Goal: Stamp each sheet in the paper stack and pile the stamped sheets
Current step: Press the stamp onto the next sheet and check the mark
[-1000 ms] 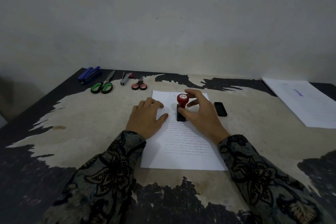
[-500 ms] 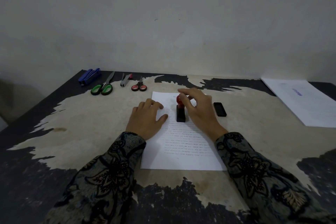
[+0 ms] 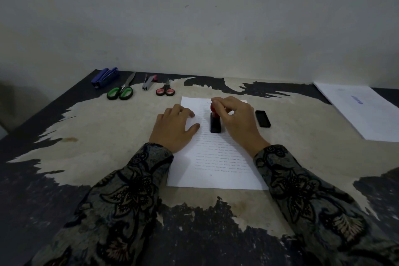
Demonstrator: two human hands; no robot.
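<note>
A white printed paper stack (image 3: 218,164) lies in the middle of the worn table (image 3: 108,136). A stamp (image 3: 215,123) with a black base and a red knob stands upright on the upper part of the top sheet. My right hand (image 3: 237,121) covers the red knob from above, fingers curled over it. Flat on the sheet's left edge, beside the stamp, rests my left hand (image 3: 176,129) with its fingers apart. A second pile of white sheets (image 3: 364,112) with a blue stamp mark lies at the far right.
A small black lid or ink pad (image 3: 262,118) lies right of the sheet. Along the back edge sit a blue stapler (image 3: 105,77), green-handled scissors (image 3: 121,92), a staple remover (image 3: 148,82) and small red-handled scissors (image 3: 165,90). A wall rises behind the table.
My right hand has closed over the red knob, which showed between the fingers a second ago. The stamp stays on the sheet. My left hand has not moved.
</note>
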